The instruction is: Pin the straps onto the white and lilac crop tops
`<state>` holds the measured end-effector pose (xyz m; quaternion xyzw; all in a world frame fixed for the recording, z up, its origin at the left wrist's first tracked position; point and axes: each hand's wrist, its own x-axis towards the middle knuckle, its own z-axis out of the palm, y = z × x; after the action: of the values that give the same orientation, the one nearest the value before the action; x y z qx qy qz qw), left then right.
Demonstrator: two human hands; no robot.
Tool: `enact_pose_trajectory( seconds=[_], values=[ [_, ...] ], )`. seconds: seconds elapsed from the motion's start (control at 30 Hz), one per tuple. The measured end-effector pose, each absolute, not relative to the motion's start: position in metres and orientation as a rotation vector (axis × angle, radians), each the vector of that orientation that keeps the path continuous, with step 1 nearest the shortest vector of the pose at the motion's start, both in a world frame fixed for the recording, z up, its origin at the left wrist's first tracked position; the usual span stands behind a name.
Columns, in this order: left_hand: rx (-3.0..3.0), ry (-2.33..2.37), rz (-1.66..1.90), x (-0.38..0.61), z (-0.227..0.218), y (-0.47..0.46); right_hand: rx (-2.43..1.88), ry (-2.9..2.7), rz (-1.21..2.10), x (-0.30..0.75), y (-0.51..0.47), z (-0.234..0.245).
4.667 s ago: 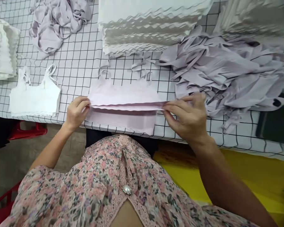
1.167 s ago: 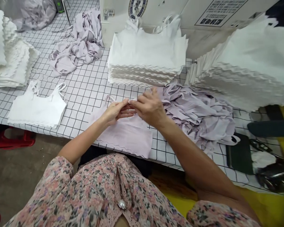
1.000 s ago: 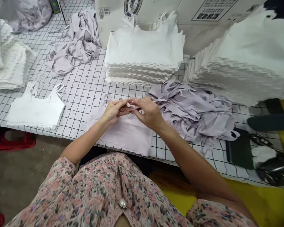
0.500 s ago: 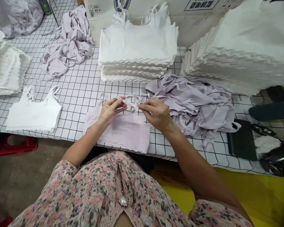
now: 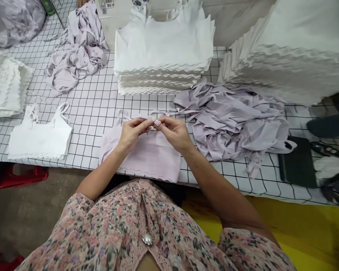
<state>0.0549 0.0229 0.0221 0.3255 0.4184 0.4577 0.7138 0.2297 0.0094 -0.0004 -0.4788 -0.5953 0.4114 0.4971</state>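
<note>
A pale lilac camisole top [image 5: 155, 154] lies flat on the table in front of me, below both hands. My left hand [image 5: 134, 131] is closed in a pinch above its upper edge, on a thin strap of the top. My right hand [image 5: 173, 131] pinches too, with its fingertips almost touching the left ones. Between the fingertips shows a small white piece with dark stripes [image 5: 157, 122], too small to tell whether it is a label or a strap slider. The pinched part of the strap is mostly hidden by my fingers.
A heap of lilac tops [image 5: 240, 120] lies right of my hands, and another lilac heap [image 5: 79, 52] at the back left. White tops stand in a tall stack [image 5: 164, 49]. A single white top [image 5: 41, 135] lies left. A dark flat case [image 5: 296, 162] rests right.
My right hand has moved left to meet the left hand, and the small striped piece now shows between the fingertips. The view has shifted slightly.
</note>
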Motion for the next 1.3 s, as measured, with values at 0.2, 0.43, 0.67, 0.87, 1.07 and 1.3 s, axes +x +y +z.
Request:
enact_pose_trajectory(
  seconds=[0.2, 0.43, 0.67, 0.87, 1.07, 1.3],
  values=[
    [0.726, 0.902, 0.949, 0.054, 0.022, 0.028, -1.173, -1.582, 0.93, 0.235, 0.007, -0.001],
    [0.616, 0.908, 0.983, 0.057, 0.027, 0.025, -1.198, -1.395, 0.987, 0.235, 0.006, -0.001],
    [0.611, 0.933, 1.022, 0.059, 0.025, 0.024, -1.263, -1.581, 0.441, 0.226, -0.006, 0.019],
    [0.636, 0.866, 0.952, 0.059, 0.017, 0.023, -1.286, -1.439, 0.598, 0.222, -0.005, 0.014],
    [0.571, 0.885, 0.929, 0.059, 0.017, 0.025, -1.275, -1.183, 0.91, 0.227, 0.002, 0.008],
    [0.596, 0.895, 0.92, 0.058, 0.018, 0.025, -1.249, -1.194, 0.962, 0.225, 0.002, 0.005]
  ],
)
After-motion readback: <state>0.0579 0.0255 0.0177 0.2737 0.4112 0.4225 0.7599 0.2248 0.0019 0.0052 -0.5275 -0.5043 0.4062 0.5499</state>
